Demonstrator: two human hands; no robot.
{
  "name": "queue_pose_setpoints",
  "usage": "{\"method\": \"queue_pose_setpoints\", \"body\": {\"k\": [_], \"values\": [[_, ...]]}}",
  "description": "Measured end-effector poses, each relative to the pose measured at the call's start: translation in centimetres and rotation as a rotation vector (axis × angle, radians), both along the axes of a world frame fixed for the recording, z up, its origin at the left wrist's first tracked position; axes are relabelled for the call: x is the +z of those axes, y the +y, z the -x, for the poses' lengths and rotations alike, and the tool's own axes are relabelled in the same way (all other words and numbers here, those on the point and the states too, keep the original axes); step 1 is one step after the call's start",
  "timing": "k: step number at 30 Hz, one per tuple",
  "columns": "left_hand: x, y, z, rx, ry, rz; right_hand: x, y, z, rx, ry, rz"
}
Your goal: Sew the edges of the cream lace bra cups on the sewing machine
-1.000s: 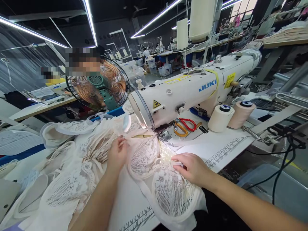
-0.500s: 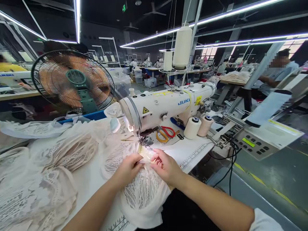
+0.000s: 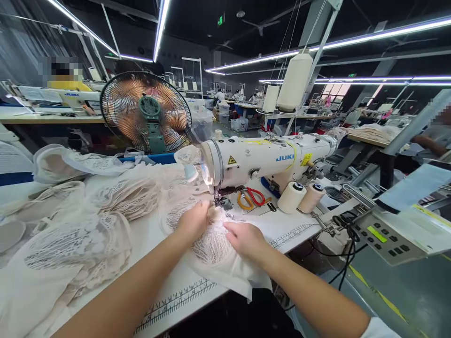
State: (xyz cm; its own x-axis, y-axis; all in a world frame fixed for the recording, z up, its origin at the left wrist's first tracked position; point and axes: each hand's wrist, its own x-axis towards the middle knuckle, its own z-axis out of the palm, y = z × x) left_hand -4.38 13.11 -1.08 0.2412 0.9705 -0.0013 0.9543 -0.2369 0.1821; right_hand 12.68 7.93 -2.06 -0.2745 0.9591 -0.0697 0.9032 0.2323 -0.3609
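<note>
A pale lace garment piece [image 3: 213, 246] lies under the needle end of a white sewing machine [image 3: 246, 157] and drapes toward the table's front edge. My left hand [image 3: 194, 219] is closed on the lace just left of the presser foot [image 3: 217, 201], its fingertips partly hidden. On the right, my right hand [image 3: 244, 237] pinches the same lace between thumb and fingers, a little nearer to me. The cloth between the two hands is bunched up.
Red-handled snips [image 3: 256, 196] and yellow-handled snips [image 3: 244, 201] lie behind the needle. Two thread cones [image 3: 291, 197] stand to the right, near a control panel [image 3: 384, 237]. Lace pieces [image 3: 81, 234] are heaped at left; a fan [image 3: 148, 112] stands behind.
The view has turned left. My left hand has moved up close to the presser foot, and the lace sits nearer the needle. The hanging cloth has spread to the right.
</note>
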Motion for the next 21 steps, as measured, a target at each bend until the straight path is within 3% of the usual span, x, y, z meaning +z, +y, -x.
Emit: {"method": "queue_pose_setpoints", "body": {"k": [5, 11, 21], "values": [[0.4, -0.2, 0.2, -0.091, 0.121, 0.03, 0.5, -0.2, 0.3, 0.008, -0.105, 0.017], [0.3, 0.2, 0.1, -0.038, 0.192, 0.06, 0.4, 0.8, 0.6, 0.026, -0.145, 0.032], [-0.2, 0.7, -0.4, -0.087, 0.19, 0.002, 0.7, 2.1, 0.8, 0.058, -0.189, 0.058]]}}
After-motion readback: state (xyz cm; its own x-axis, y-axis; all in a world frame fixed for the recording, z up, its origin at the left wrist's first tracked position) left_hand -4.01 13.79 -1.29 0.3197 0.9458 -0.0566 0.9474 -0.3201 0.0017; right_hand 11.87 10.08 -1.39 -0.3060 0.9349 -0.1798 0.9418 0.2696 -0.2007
